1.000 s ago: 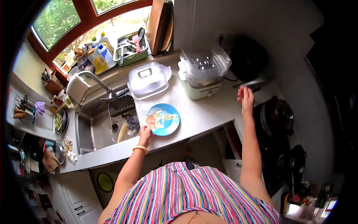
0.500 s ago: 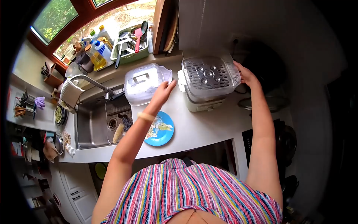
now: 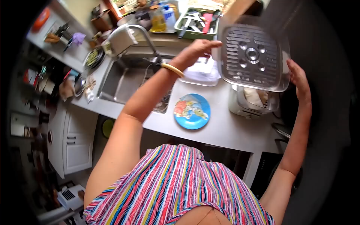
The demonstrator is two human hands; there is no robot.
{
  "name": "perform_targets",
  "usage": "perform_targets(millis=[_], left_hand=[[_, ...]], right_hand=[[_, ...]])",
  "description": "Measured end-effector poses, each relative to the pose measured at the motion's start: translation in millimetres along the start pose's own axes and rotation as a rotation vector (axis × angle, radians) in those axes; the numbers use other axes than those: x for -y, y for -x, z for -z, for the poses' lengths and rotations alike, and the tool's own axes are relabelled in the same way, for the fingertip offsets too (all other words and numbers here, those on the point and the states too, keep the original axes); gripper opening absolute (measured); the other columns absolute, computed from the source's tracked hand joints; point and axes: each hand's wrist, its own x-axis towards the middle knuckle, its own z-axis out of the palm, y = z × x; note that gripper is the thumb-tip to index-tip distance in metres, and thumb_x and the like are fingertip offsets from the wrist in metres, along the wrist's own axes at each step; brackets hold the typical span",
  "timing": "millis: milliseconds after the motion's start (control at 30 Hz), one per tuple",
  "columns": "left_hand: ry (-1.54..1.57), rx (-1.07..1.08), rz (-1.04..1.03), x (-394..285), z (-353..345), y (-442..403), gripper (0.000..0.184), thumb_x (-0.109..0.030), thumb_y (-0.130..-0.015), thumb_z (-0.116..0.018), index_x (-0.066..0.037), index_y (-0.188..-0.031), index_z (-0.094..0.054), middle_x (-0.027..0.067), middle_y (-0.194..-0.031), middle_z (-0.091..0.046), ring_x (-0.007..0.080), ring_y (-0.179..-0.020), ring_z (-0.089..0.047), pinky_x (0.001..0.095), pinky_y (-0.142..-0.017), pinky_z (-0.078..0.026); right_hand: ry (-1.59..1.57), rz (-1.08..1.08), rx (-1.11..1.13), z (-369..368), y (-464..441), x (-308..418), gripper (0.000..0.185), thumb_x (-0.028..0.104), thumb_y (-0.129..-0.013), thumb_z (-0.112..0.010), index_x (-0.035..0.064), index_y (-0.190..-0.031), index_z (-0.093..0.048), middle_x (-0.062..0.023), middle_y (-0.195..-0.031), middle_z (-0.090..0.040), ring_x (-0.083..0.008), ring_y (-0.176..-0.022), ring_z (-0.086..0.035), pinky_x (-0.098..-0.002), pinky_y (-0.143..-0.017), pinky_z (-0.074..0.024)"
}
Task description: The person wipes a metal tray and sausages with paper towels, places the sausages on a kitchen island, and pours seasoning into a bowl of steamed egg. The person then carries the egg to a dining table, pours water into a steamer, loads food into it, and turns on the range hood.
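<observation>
Between my hands a clear steamer tray [image 3: 252,56] with a slotted bottom is raised above the pale green steamer base [image 3: 240,103]. My left hand [image 3: 204,48] grips the tray's left side and my right hand [image 3: 298,77] its right side. Pale food [image 3: 253,97] shows inside the lower tier below it. The clear lid [image 3: 201,71] lies on the counter, partly behind my left hand and forearm. In front of it, a blue plate [image 3: 192,111] with a rabbit picture rests on the counter, untouched.
The sink [image 3: 125,82] and its curved faucet [image 3: 144,33] are at the left. A green basket of utensils [image 3: 198,22] and bottles [image 3: 157,18] stand along the window ledge. At the right are a glass pot lid [image 3: 281,130] and the dark stove [image 3: 268,168].
The slotted tray has come up off the steamer base, uncovering food in the lower tier. My left hand has left the plate and moved over to the tray. The view has shifted.
</observation>
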Motion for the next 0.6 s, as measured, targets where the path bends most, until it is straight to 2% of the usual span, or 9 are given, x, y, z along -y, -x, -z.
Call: perform_targets(millis=[33,100,133,167,200,300,400,433,600], left_hand=[[0.021,0.030,-0.094,-8.0,38.8,17.0,0.034,-0.037,-0.084,-0.059,-0.006,-0.099,-0.062,0.0011,-0.088,-0.062,0.0100,-0.079,-0.057,0.0257,-0.077,-0.044],[-0.334,-0.088,-0.155,-42.2,101.6,68.9,0.045,-0.036,-0.084,-0.060,-0.005,-0.116,-0.056,0.0036,-0.105,-0.059,0.0117,-0.096,-0.054,0.0276,-0.084,-0.042],[-0.427,-0.003,-0.244,-62.6,124.4,106.7,0.058,-0.035,-0.082,-0.063,-0.005,-0.129,-0.044,0.0052,-0.113,-0.056,0.0134,-0.104,-0.051,0.0289,-0.087,-0.041],[-0.391,-0.082,-0.185,-62.9,150.3,133.6,0.071,-0.032,-0.079,-0.067,-0.006,-0.136,-0.033,0.0076,-0.124,-0.048,0.0154,-0.110,-0.047,0.0315,-0.091,-0.040],[-0.381,-0.143,-0.220,-59.6,178.9,158.2,0.079,-0.016,-0.071,-0.075,-0.008,-0.136,-0.030,0.0082,-0.123,-0.048,0.0185,-0.113,-0.046,0.0347,-0.094,-0.039],[-0.866,-0.355,-0.365,-18.8,243.1,228.7,0.081,-0.015,-0.066,-0.078,-0.007,-0.132,-0.032,0.0108,-0.120,-0.048,0.0214,-0.114,-0.046,0.0368,-0.090,-0.042],[-1.094,-0.512,-0.391,34.3,281.9,271.5,0.082,-0.017,-0.059,-0.080,-0.005,-0.124,-0.031,0.0161,-0.113,-0.049,0.0306,-0.105,-0.052,0.0343,-0.089,-0.043],[-1.084,-0.521,-0.263,49.9,297.9,282.8,0.090,-0.029,-0.064,-0.080,0.004,-0.129,-0.028,0.0199,-0.123,-0.044,0.0326,-0.116,-0.044,0.0340,-0.095,-0.039],[-1.046,-0.606,-0.315,94.0,328.3,307.9,0.082,-0.020,-0.061,-0.078,-0.001,-0.126,-0.031,0.0194,-0.118,-0.041,0.0377,-0.108,-0.047,0.0385,-0.089,-0.042]], right_hand=[[0.208,0.080,-0.115,-26.7,-4.5,24.4,0.041,0.041,-0.086,-0.056,0.0072,-0.108,-0.058,0.0002,-0.093,-0.061,-0.0059,-0.085,-0.057,-0.0226,-0.072,-0.0445],[0.080,0.409,0.185,-81.7,-18.8,55.3,0.046,0.035,-0.082,-0.064,0.0036,-0.114,-0.054,-0.0005,-0.093,-0.062,-0.0082,-0.090,-0.056,-0.0248,-0.076,-0.0454],[0.018,0.415,0.221,-118.9,-15.9,70.6,0.052,0.030,-0.079,-0.068,0.0025,-0.119,-0.050,-0.0022,-0.098,-0.060,-0.0100,-0.095,-0.054,-0.0251,-0.080,-0.0449],[-0.046,0.428,0.253,-156.7,-15.0,79.9,0.060,0.025,-0.076,-0.073,0.0014,-0.124,-0.045,-0.0038,-0.103,-0.059,-0.0119,-0.100,-0.053,-0.0255,-0.084,-0.0443],[0.037,0.556,0.203,-191.7,-20.1,80.8,0.070,0.023,-0.071,-0.076,0.0022,-0.128,-0.040,-0.0071,-0.110,-0.056,-0.0157,-0.105,-0.052,-0.0268,-0.087,-0.0441],[0.480,0.948,0.027,-288.3,-26.9,57.0,0.092,0.018,-0.060,-0.082,0.0046,-0.135,-0.030,-0.0155,-0.126,-0.044,-0.0289,-0.115,-0.047,-0.0331,-0.090,-0.0447],[0.415,0.924,0.079,-372.6,-22.1,24.9,0.096,0.010,-0.057,-0.079,0.0073,-0.137,-0.024,-0.0160,-0.128,-0.040,-0.0354,-0.111,-0.048,-0.0376,-0.092,-0.0446],[0.375,0.933,0.087,-394.8,-23.3,17.3,0.097,0.008,-0.057,-0.078,0.0084,-0.137,-0.024,-0.0160,-0.128,-0.040,-0.0357,-0.110,-0.049,-0.0376,-0.091,-0.0449],[0.386,0.822,0.110,-458.3,-23.1,-7.7,0.096,0.005,-0.057,-0.075,0.0105,-0.138,-0.023,-0.0146,-0.128,-0.040,-0.0338,-0.113,-0.047,-0.0374,-0.092,-0.0445]])
